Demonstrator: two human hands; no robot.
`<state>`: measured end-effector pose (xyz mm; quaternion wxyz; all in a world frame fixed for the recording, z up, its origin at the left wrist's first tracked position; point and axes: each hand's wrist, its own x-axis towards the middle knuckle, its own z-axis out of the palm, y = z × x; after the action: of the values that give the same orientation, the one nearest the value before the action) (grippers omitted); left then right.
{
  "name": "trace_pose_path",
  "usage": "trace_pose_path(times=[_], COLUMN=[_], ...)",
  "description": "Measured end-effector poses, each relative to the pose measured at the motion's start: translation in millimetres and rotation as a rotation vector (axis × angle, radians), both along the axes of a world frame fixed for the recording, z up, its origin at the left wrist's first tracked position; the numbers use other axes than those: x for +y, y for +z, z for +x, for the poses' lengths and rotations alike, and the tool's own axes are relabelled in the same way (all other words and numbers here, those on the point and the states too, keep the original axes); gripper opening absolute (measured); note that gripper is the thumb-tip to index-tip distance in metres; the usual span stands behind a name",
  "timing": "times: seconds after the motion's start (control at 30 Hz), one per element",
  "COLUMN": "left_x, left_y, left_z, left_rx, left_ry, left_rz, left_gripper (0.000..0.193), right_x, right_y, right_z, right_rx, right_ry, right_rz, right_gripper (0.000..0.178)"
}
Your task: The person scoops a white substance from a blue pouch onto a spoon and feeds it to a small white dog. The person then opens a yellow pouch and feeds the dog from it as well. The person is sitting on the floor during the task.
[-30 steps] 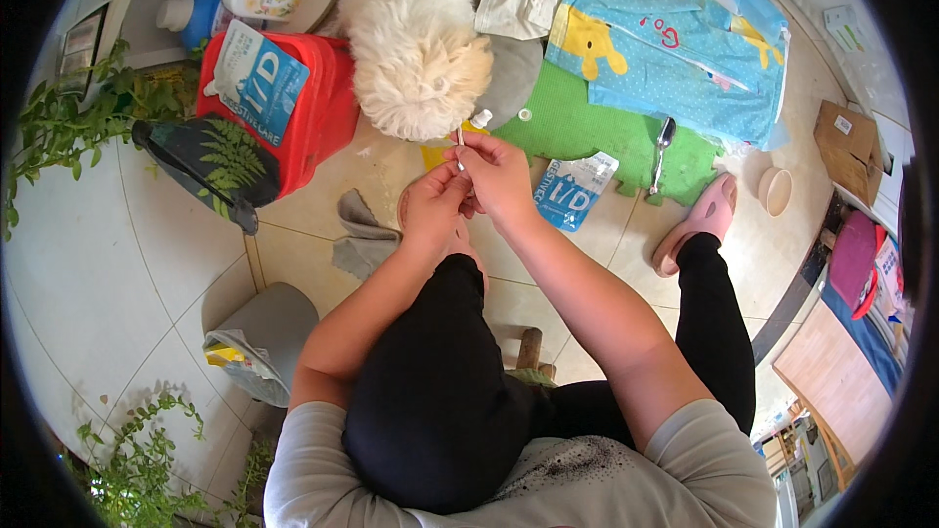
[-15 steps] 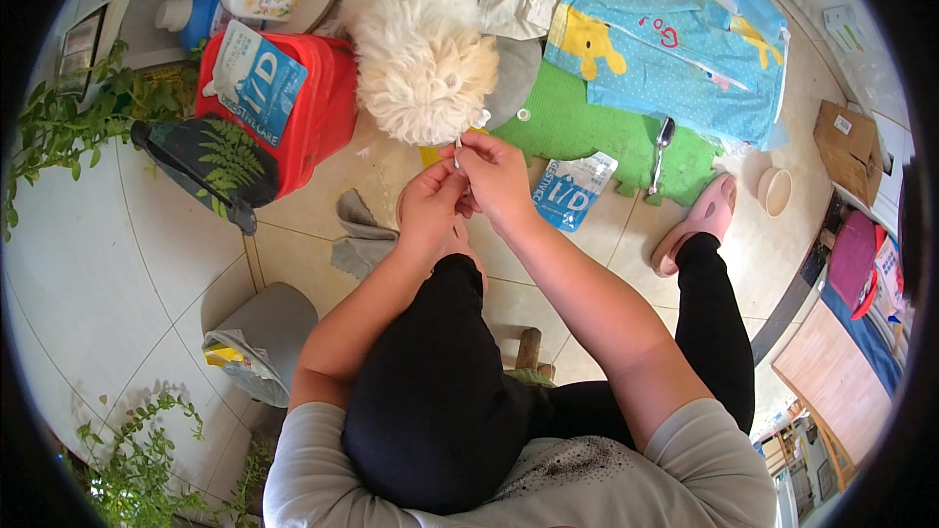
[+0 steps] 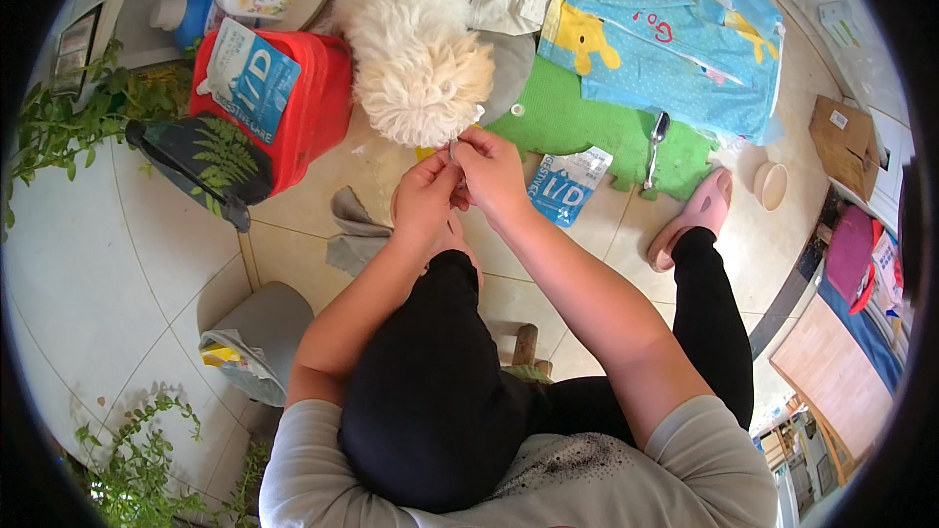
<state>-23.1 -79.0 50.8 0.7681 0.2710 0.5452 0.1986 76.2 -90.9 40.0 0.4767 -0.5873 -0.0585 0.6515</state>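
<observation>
My left hand (image 3: 426, 194) and my right hand (image 3: 489, 168) meet close together in front of a fluffy white dog (image 3: 416, 59). The fingers of both are pinched around a small whitish thing, mostly hidden, whose kind I cannot make out. The dog's head is lowered just beyond my fingertips. A bit of yellow shows under it, beside my left hand. To the right of my right hand, a blue and white pouch (image 3: 567, 186) lies on the tiles against a green foam mat (image 3: 553, 122).
A red bin (image 3: 318, 117) stands at the left with another blue pouch (image 3: 251, 78) on it. A spoon (image 3: 655, 152) and a light blue printed cloth (image 3: 665, 49) lie on the mat. A grey bucket (image 3: 259, 318), grey rag (image 3: 354, 230), small bowl (image 3: 771, 185) and cardboard box (image 3: 843, 145) are around.
The view has shifted slightly. My hands stay together in front of the dog, with only a small shift of the fingers.
</observation>
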Motion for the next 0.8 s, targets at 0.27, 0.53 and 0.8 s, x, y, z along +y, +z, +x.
trace_pose_path(times=[0.27,0.53,0.8], left_x=[2.0,2.7,3.3], left_y=[2.6,1.7,0.2], left_z=[1.2,0.6,1.4], left_rx=[-0.018,-0.002,-0.031], left_ry=[0.004,0.015,0.032], left_rz=[0.001,0.018,0.008], left_gripper=[0.016,0.019,0.018], right_x=[0.1,2.8,6.3], right_y=[-1.3,5.9,7.9], right_z=[-0.1,-0.4,-2.2], right_rx=[0.043,0.085,0.109], right_ry=[-0.007,-0.012,-0.068], right_rz=[0.010,0.001,-0.001], right_gripper=[0.017,0.018,0.018])
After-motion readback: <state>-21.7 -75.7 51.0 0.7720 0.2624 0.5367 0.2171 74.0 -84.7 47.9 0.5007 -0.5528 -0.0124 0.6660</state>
